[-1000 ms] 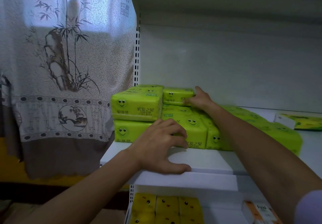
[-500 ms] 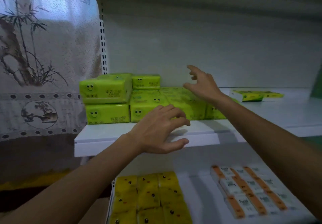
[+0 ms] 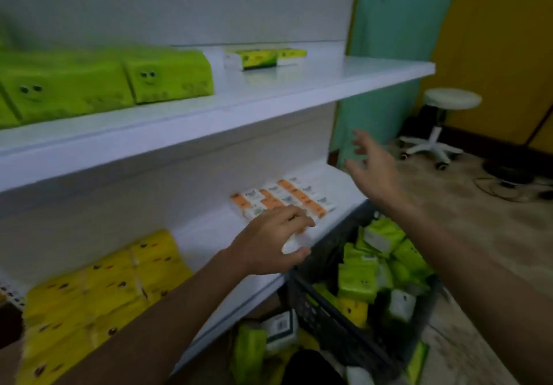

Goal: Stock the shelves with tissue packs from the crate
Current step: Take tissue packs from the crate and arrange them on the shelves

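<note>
So the left hand (image 3: 269, 241) is loosely curled with nothing in it, right at the front edge of the white lower shelf (image 3: 209, 235), fingertips next to a block of small orange-and-white tissue packs (image 3: 284, 199). It's too blurry to say if it actually touches the shelf. The right hand (image 3: 371, 166) is up in the air, fingers spread wide, also empty, above the far end of the dark plastic lattice crate (image 3: 326, 319). That crate sits just beside the shelf, piled with lime-green tissue packs (image 3: 356, 283). Further left on the lower shelf are yellow tissue packs (image 3: 104, 289). The white upper shelf (image 3: 269, 91) carries lime-green smiley-face packs (image 3: 167, 76) and a couple of flat green-and-white boxes (image 3: 257, 58). A white round stool (image 3: 452, 100) stands off in the corner.
</note>
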